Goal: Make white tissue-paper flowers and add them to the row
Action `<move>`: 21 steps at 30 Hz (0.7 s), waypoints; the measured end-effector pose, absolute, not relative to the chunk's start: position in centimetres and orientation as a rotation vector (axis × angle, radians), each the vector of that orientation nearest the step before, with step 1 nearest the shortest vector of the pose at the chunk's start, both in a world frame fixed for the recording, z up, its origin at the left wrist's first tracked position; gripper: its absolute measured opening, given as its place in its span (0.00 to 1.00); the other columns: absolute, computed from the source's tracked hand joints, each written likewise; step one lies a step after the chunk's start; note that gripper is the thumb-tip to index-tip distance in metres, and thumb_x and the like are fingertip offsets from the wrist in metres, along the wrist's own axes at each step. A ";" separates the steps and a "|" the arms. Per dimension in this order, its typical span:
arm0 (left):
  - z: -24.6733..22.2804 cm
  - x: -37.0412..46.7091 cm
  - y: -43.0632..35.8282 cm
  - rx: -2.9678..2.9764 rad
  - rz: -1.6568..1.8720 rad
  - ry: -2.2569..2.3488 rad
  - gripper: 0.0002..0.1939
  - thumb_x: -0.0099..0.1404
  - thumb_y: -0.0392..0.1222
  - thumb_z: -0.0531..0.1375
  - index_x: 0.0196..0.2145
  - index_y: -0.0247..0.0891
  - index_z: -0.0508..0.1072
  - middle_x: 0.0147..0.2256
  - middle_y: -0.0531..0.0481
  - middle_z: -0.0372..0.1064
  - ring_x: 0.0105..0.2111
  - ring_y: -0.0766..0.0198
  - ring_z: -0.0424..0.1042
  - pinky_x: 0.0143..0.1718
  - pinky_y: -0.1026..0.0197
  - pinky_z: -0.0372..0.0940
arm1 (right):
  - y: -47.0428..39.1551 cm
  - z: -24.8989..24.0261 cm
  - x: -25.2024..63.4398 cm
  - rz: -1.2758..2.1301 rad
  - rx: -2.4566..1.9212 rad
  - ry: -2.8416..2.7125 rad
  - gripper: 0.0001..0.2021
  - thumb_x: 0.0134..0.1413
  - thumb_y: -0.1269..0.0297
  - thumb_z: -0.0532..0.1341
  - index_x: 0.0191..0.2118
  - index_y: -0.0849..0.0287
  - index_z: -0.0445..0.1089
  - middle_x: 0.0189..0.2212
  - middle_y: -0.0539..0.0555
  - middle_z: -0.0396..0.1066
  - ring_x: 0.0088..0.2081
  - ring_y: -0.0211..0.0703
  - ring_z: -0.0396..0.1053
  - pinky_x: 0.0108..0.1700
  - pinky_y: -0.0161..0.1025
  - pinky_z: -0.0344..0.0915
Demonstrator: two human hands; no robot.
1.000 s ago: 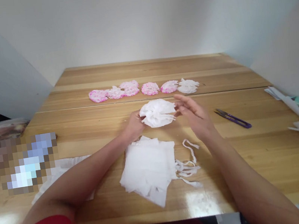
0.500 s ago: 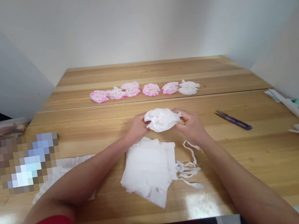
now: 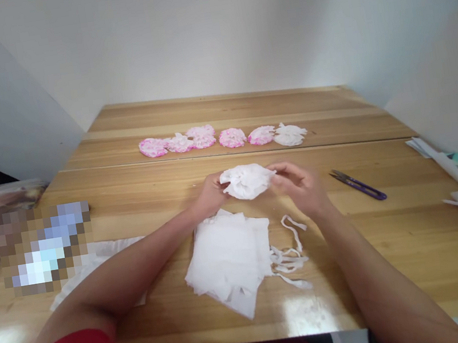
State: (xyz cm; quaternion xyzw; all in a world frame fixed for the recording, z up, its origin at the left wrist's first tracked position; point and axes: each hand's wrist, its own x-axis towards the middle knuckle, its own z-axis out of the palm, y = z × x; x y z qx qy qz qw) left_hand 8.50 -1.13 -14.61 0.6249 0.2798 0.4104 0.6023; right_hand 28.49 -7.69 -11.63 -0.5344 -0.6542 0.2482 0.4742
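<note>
White ruffled tissue flower (image 3: 248, 181) held above the wooden table (image 3: 403, 260), just beyond a stack of white sheets (image 3: 227, 253). Left hand (image 3: 211, 193) grasped its left side, fingers partly hidden behind the folds. Right hand (image 3: 303, 186) had its fingertips at the right edge; whether they pinched it, could not tell. Loose white strips (image 3: 289, 263) lay beside the stack, on its right. Purple-handled snips (image 3: 359, 184) lay farther right, apart from the hand. Beyond, a row of pink-tinged flowers (image 3: 231, 138) ended at right in a white one (image 3: 290, 134).
</note>
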 end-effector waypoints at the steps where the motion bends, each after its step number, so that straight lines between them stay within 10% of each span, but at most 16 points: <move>1: -14.5 8.5 -1.1 1.446 0.951 0.656 0.19 0.43 0.46 0.73 0.32 0.34 0.79 0.37 0.43 0.79 0.42 0.54 0.76 0.46 0.55 0.69 | -7.7 -11.4 28.8 0.606 -1.300 -1.586 0.12 0.57 0.55 0.59 0.40 0.54 0.75 0.39 0.53 0.77 0.41 0.45 0.72 0.46 0.42 0.67; 7: -14.0 8.7 -1.2 1.422 0.917 0.673 0.18 0.43 0.42 0.73 0.32 0.34 0.78 0.36 0.44 0.79 0.39 0.55 0.76 0.45 0.56 0.69 | -7.9 -10.8 28.6 0.521 -1.322 -1.632 0.14 0.57 0.53 0.61 0.45 0.52 0.75 0.42 0.53 0.77 0.41 0.47 0.73 0.47 0.44 0.67; 13: -14.8 9.0 -1.1 1.285 0.848 0.776 0.14 0.49 0.44 0.69 0.31 0.33 0.75 0.23 0.51 0.73 0.21 0.68 0.69 0.21 0.67 0.61 | -7.9 -11.4 27.2 0.338 -1.395 -1.656 0.08 0.58 0.59 0.60 0.33 0.54 0.74 0.32 0.51 0.76 0.34 0.44 0.72 0.40 0.42 0.67; 21: -14.9 8.8 -0.4 1.095 0.894 0.567 0.20 0.49 0.50 0.71 0.36 0.35 0.77 0.34 0.48 0.76 0.28 0.68 0.71 0.32 0.63 0.67 | -8.2 -9.9 26.9 0.537 -1.336 -1.622 0.13 0.58 0.56 0.58 0.43 0.54 0.75 0.41 0.53 0.78 0.41 0.46 0.73 0.45 0.43 0.68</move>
